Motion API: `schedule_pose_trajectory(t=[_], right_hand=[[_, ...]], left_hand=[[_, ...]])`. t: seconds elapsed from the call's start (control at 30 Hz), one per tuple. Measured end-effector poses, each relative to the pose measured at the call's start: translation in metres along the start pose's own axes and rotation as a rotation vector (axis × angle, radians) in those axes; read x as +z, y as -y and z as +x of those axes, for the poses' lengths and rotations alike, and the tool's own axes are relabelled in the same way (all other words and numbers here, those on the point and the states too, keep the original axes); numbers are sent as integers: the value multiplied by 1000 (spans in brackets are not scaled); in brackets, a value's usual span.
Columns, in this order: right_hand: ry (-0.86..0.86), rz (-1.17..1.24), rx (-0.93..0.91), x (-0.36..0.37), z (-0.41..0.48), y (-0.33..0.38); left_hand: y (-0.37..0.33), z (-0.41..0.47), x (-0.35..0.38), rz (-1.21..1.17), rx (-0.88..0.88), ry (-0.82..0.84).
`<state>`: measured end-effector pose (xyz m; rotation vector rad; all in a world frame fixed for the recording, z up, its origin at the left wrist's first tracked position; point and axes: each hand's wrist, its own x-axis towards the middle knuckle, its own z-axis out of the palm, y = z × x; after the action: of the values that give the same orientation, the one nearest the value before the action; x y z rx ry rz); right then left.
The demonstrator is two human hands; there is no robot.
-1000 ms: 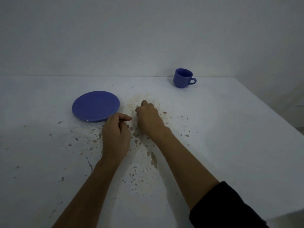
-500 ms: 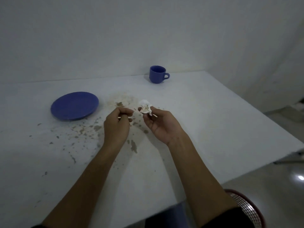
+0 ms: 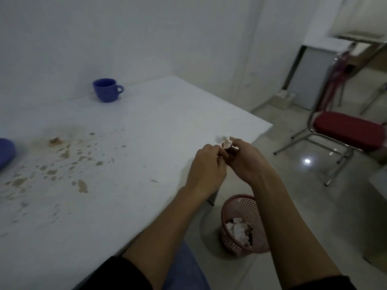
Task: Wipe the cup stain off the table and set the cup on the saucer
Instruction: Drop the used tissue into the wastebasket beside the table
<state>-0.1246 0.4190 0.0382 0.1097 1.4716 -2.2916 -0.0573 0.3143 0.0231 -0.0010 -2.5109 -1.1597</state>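
Head view: both hands pinch one crumpled tissue (image 3: 226, 141) at the bench (image 3: 146, 126) edge, left hand (image 3: 206, 167) and right hand (image 3: 246, 159) clenched on it. One cup (image 3: 105, 90) at 11 o'clock, saucer (image 3: 6, 152) at 9, brown stain (image 3: 62, 155) between. No readable writing.

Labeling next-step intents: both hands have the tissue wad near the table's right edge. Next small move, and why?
Probably drop the wad into the red basket on the floor below. Both the right hand and left hand pinch it past the stains, the basket already holds crumpled paper, and the cup sits untouched.
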Motion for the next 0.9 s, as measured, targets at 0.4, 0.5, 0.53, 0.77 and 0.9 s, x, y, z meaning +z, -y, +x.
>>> schedule_pose_trajectory(t=[0.4,0.5,0.53,0.77,0.9], right_hand=[[-591,-492,-127,-131,1,-33],[-737,-602,-89,-152,6,-47],[-767,-639,-79,-158,6,-50],[-843,-718,-121,-171,7,-61],[-802,-702,-209,-156,5,-60]], left_hand=[[-17,-8,76,476,162,176],[-13,-10,75,488,179,168],[-12,-11,75,500,189,169],[-8,-14,76,574,217,197],[-7,-11,74,523,220,195]])
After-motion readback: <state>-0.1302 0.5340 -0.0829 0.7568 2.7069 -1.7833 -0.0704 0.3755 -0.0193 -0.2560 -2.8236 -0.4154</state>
